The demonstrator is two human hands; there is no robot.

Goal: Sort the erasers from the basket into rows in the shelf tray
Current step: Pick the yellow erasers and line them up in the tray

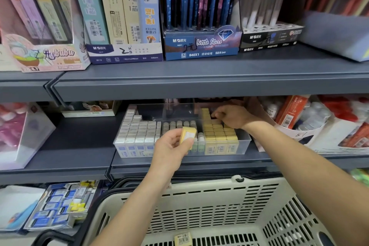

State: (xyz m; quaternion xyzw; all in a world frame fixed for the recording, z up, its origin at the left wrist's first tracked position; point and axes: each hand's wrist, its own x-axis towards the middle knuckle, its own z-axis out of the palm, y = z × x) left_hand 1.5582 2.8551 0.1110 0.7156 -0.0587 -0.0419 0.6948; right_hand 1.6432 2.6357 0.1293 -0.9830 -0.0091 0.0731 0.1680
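Fingers [216, 115] of our R hand [232, 116] curl on yellow block erasers [219, 134] in clear plastic tray [247, 142], grip unclear | L hand [171, 147] pinches yellow sleeved eraser [188, 135] | seat it flush, upright

Single view: head-worn, wide-angle. The camera stands in front of a shop shelving unit and faces forward and somewhat down. The upper shelf [199, 88] crosses the frame above the middle, its goods seen almost level. The clear shelf tray [175, 111] on the shelf below lies mid-frame, looked into from the front and above. A yellow eraser [188, 135] held in the left hand [171, 148] sits just below frame centre. The right hand [233, 116] lies farther from the lens, inside the tray. The basket [199, 187] fills the bottom edge, close under the lens and cut off by the frame. Both forearms enter from below. Range is close: the hands reach the tray. The top corners are soft.
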